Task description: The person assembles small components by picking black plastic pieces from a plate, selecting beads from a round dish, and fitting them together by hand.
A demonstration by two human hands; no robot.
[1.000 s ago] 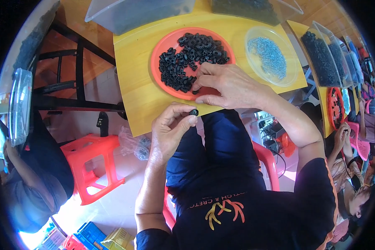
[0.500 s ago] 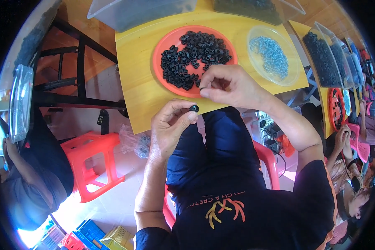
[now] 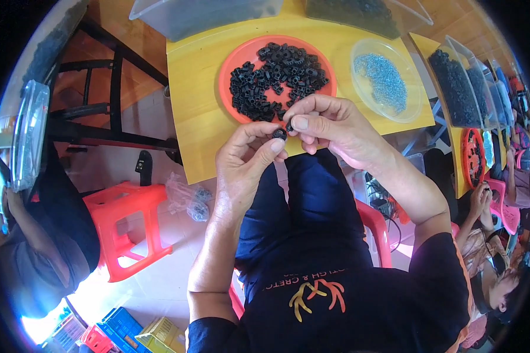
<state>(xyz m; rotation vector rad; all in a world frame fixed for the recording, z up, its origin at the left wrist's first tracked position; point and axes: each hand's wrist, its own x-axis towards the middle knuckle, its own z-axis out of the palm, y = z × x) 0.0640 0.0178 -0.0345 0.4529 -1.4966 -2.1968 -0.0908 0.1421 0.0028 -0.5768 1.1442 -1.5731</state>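
My left hand (image 3: 247, 150) pinches a small round black part (image 3: 280, 135) between thumb and forefinger, its hollow end turned up. Close beside it, my right hand (image 3: 330, 126) grips another small black piece (image 3: 289, 125), mostly covered by the fingers. Both hands are over the near edge of the yellow table (image 3: 197, 126), above my lap. Just beyond them lies a round red tray (image 3: 225, 97) with many loose black plastic parts (image 3: 291, 67). To its right a clear round dish (image 3: 417, 106) holds tiny bluish, shiny pieces (image 3: 381, 82) that are too small to name.
Clear plastic bins (image 3: 212, 17) stand along the table's far edge. A red stool (image 3: 126, 226) is on the floor at left, by a black metal frame (image 3: 115, 94). Co-workers sit at both sides; another red tray (image 3: 472, 156) is at right. Crates (image 3: 121, 329) are at lower left.
My right hand has come down and turned, bringing its black piece next to the part in my left hand. The left hand has risen slightly toward the tray.
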